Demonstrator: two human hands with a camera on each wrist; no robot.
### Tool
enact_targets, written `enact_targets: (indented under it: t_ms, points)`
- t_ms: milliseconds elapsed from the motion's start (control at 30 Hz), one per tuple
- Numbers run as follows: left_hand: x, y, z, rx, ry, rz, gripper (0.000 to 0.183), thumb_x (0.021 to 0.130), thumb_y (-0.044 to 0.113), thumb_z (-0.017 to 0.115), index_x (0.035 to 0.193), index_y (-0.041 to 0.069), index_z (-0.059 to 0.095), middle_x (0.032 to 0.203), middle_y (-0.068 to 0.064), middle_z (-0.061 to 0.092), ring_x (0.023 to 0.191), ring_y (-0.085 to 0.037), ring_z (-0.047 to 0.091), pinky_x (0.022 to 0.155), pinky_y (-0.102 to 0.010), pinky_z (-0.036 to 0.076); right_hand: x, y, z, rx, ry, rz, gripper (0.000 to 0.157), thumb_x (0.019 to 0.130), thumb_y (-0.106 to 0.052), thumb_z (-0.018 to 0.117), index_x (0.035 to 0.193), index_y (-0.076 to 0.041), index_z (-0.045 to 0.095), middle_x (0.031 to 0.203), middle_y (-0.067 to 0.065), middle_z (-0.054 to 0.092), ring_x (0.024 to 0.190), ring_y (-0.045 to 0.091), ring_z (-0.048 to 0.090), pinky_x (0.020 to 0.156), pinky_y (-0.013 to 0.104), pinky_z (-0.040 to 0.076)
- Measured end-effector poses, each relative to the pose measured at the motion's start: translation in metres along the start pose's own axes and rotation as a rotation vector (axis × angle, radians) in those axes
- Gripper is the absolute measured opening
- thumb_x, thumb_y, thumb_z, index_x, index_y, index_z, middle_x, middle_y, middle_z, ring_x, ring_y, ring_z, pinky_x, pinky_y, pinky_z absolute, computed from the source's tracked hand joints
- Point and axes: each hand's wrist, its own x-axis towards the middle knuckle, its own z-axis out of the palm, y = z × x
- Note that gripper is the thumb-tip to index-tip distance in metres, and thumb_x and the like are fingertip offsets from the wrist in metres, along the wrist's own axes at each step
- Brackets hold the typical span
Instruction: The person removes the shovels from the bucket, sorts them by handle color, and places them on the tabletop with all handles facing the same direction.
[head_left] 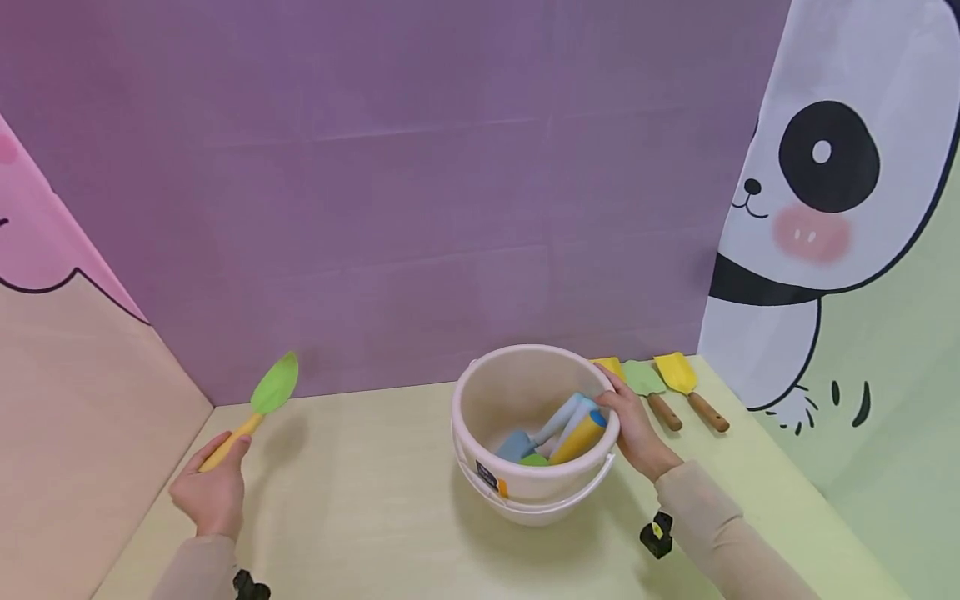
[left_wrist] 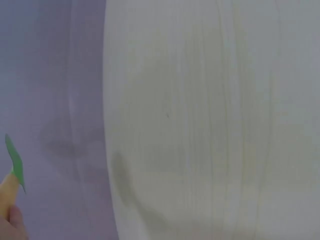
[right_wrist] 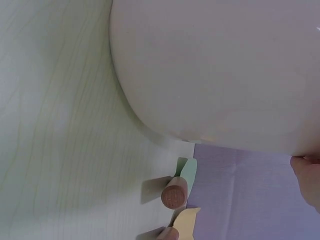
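Observation:
My left hand (head_left: 213,492) grips the yellow handle of a toy trowel (head_left: 274,383) with a green leaf-shaped blade, held above the table at the left. In the left wrist view, only the trowel's edge-on blade (left_wrist: 17,162) and part of the handle show. With fingers over the rim, my right hand (head_left: 633,429) holds a pale pink bucket (head_left: 491,392) on its right side. The bucket leans toward me, its handle hanging down in front. Inside lie a blue-grey tool (head_left: 515,446), light blue handles, a yellow handle (head_left: 577,438) with a blue end, and something green (head_left: 535,460).
Right of the bucket, a green toy shovel (head_left: 643,377) and a yellow toy shovel (head_left: 677,372), both brown-handled, lie by the back wall. Another yellow piece (head_left: 611,365) is partly hidden behind the bucket. A purple wall (head_left: 375,208) and printed side walls enclose the table (head_left: 360,500).

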Motion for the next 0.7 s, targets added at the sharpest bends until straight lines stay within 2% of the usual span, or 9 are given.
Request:
enact_targets:
  t_ms: [67,133,267,433,467,567,633,700]
  points:
    - [-0.003,0.005,0.0,0.044,0.008,0.007,0.04,0.069,0.025,0.079,0.105,0.012,0.07,0.067,0.024,0.055,0.064,0.007,0.052,0.053,-0.007,0.041,0.0,0.0,0.0,0.005,0.0,0.011,0.062,0.087,-0.002,0.034,0.147,-0.009,0.018,0.151,0.01,0.015,0.13,0.026,0.023,0.108,0.038,0.02]
    - [-0.001,0.006,0.0,0.046,0.016,-0.012,0.039,0.07,0.024,0.078,0.106,0.011,0.07,0.067,0.026,0.053,0.062,0.009,0.051,0.052,-0.006,0.041,0.0,0.001,0.0,0.01,0.002,0.02,0.062,0.087,-0.002,0.033,0.147,-0.009,0.017,0.151,0.01,0.015,0.13,0.026,0.022,0.107,0.037,0.02]
    - [0.008,0.003,-0.001,0.173,0.035,-0.022,0.043,0.073,0.03,0.075,0.112,0.013,0.067,0.069,0.029,0.047,0.066,0.011,0.046,0.06,-0.005,0.039,0.0,0.002,0.002,0.02,0.013,0.019,0.063,0.087,-0.001,0.033,0.147,-0.009,0.016,0.152,0.009,0.015,0.131,0.025,0.022,0.108,0.037,0.019]
    - [0.017,-0.004,-0.006,0.342,0.049,-0.053,0.048,0.076,0.035,0.069,0.12,0.015,0.062,0.072,0.029,0.043,0.068,0.011,0.039,0.068,-0.01,0.034,0.001,-0.001,0.002,0.024,0.001,-0.002,0.063,0.087,-0.001,0.032,0.147,-0.008,0.015,0.152,0.009,0.014,0.132,0.026,0.02,0.11,0.04,0.016]
    - [0.019,-0.006,-0.006,0.37,0.043,-0.056,0.049,0.078,0.034,0.067,0.121,0.013,0.061,0.076,0.024,0.047,0.071,0.008,0.041,0.069,-0.012,0.034,0.001,-0.001,0.002,0.021,-0.002,-0.007,0.063,0.088,-0.001,0.032,0.147,-0.008,0.015,0.152,0.01,0.014,0.132,0.026,0.02,0.11,0.04,0.015]
    - [0.023,-0.016,-0.009,0.475,0.015,-0.041,0.046,0.082,0.029,0.06,0.122,0.007,0.059,0.096,-0.001,0.061,0.085,-0.01,0.049,0.069,-0.02,0.033,0.001,-0.002,0.001,0.008,0.003,-0.007,0.062,0.087,-0.001,0.032,0.147,-0.008,0.016,0.151,0.01,0.015,0.13,0.027,0.021,0.11,0.041,0.016]
    - [0.024,-0.023,-0.011,0.534,-0.014,-0.04,0.046,0.084,0.027,0.055,0.124,0.005,0.056,0.116,-0.017,0.057,0.097,-0.026,0.048,0.069,-0.025,0.033,0.0,-0.002,0.0,-0.01,0.009,0.002,0.061,0.087,-0.002,0.033,0.147,-0.009,0.018,0.151,0.011,0.016,0.129,0.027,0.023,0.109,0.041,0.018]
    - [0.023,-0.027,-0.013,0.568,-0.035,-0.038,0.045,0.085,0.025,0.052,0.124,0.003,0.054,0.123,-0.025,0.05,0.105,-0.038,0.043,0.069,-0.032,0.032,0.0,-0.001,0.0,-0.019,0.011,0.009,0.061,0.087,-0.003,0.033,0.146,-0.01,0.019,0.15,0.01,0.017,0.128,0.027,0.024,0.108,0.04,0.019]
